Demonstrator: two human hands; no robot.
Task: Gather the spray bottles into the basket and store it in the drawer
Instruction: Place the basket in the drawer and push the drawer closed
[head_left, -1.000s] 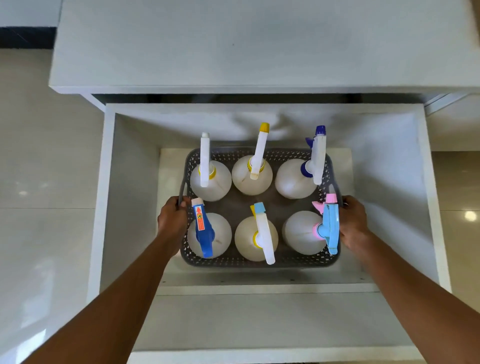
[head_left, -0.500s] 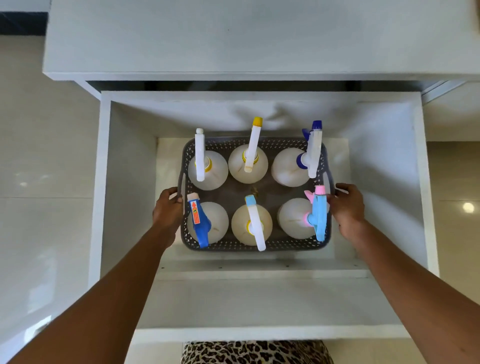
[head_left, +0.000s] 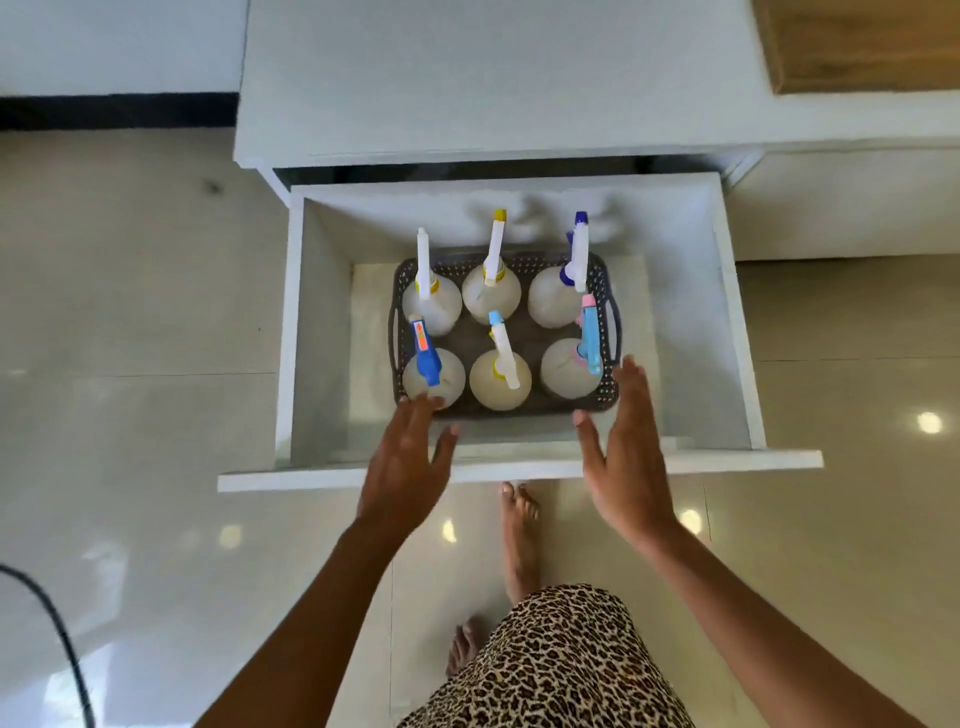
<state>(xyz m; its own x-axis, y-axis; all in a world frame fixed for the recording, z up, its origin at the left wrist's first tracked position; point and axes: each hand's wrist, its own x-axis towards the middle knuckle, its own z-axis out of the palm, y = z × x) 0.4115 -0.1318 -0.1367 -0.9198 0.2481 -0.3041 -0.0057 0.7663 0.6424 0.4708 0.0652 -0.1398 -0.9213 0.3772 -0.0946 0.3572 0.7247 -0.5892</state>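
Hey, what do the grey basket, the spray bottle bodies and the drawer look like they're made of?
The basket looks like moulded plastic, matt dark grey: its walls have regular punched holes and moulded handle loops. The bottle bodies are probably translucent plastic, milky and slightly glossy. The drawer has smooth white panels, likely painted or laminated board; the surface alone doesn't show which.

Plastic wares in a matt white drawer (head_left: 322, 332)
The basket (head_left: 601, 291) was dark grey perforated plastic, and the spray bottles (head_left: 493, 387) were smooth translucent plastic with coloured trigger heads. The floor tiles (head_left: 130, 441) were glossy and reflective, the skirt (head_left: 550, 660) leopard-print cloth, and the panel (head_left: 862, 41) grained wood.
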